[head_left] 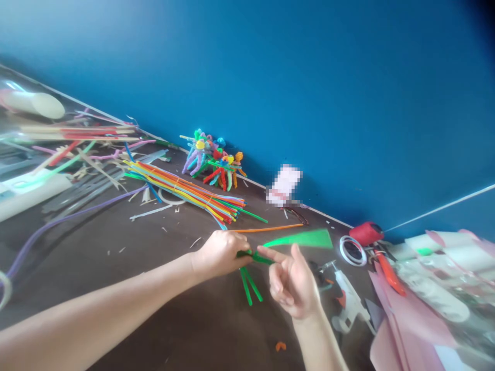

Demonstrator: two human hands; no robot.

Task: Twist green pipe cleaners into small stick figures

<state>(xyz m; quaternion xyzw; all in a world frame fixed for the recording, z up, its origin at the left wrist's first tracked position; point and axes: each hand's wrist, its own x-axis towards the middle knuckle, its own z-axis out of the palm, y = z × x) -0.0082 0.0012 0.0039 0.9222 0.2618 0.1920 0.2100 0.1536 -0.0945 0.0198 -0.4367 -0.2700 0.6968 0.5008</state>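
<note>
My left hand (222,253) is closed around green pipe cleaners (247,286), whose two ends hang below the fist. A twisted dark green part sticks out of the fist to the right. My right hand (292,281) touches that part with its stretched index finger; the thumb points up and the other fingers are curled. A bright green blurred shape (305,238) fans out to the right above my right hand. Behind my hands lies a bundle of colourful pipe cleaners (189,193), with a single orange one (270,228) beside it.
Small pipe cleaner figures (214,159) stand near the blue wall. To the right are a red spool (366,233), a white ring (352,251), a glue gun (351,301) and pink sheets (406,319). Sticks and strips (81,133) lie at the left. An orange scrap (280,346) lies in front.
</note>
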